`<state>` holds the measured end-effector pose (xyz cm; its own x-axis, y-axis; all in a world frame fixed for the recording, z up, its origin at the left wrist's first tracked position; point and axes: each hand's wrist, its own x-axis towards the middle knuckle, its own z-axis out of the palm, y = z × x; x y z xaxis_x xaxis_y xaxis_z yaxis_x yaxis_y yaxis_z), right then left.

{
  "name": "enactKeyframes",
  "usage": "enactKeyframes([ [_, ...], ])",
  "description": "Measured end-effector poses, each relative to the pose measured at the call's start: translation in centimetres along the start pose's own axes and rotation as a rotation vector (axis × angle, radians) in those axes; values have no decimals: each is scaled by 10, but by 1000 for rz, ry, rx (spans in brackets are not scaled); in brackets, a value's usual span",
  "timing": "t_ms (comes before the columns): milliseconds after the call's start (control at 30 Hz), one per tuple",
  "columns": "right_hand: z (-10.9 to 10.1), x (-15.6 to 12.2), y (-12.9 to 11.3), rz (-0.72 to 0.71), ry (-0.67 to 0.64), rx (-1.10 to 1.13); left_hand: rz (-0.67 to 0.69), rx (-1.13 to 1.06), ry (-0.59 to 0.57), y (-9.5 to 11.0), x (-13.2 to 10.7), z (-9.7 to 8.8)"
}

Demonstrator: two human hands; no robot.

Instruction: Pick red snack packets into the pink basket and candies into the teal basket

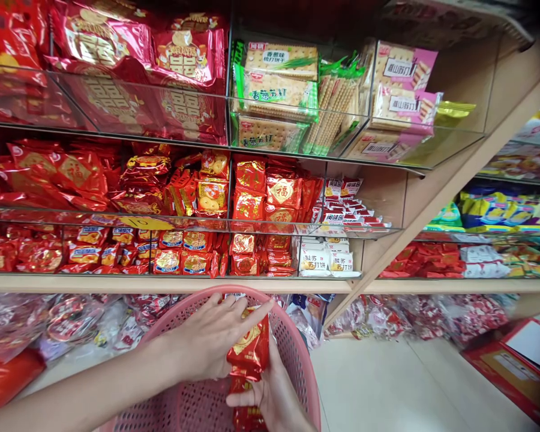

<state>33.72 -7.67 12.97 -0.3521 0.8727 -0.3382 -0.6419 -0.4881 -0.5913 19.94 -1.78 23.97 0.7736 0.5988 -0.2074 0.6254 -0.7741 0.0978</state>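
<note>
While gripping red packets (252, 351) above the pink basket (306, 354) with the right hand (279, 390), thumb and fingers closed around their near part, lays the left hand (209, 342) over the far end, fingers spread. Cannot tell whether pinching or merely touching with the left, thumb being hidden. Seems to be at a step of gathering or arranging packets; probably calls next for keeping slick wrappers together and steady within the rim. Faces, on the far side, tiers of clear-fronted bins (454, 153) full of red, green and white snack packs (281, 90), with a yellow tag (146, 222) left of centre. Shows, below a pale wooden shelf edge (94, 283), bagged goods (78, 321), a light tiled floor (369, 384) and, near right, a red carton (510, 369). Looks like a shop aisle.
</note>
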Motion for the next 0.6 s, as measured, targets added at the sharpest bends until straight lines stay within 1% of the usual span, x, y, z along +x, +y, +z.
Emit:
enactKeyframes([
  [167, 3, -2, -2, -4, -26, 11, 14, 8, 43, -5, -1, 3],
  [267, 4, -2, -2, -3, -24, 13, 29, -9, 74, -8, -1, 2],
  [333, 4, -1, -1, -1, -28, 14, 29, -34, 61, -9, 0, -2],
  [467, 2, 0, 1, -15, -49, 19, 3, -77, -14, -9, 1, -7],
  [600, 0, 1, 4, -17, -16, -15, 15, -7, 22, -10, 2, -3],
])
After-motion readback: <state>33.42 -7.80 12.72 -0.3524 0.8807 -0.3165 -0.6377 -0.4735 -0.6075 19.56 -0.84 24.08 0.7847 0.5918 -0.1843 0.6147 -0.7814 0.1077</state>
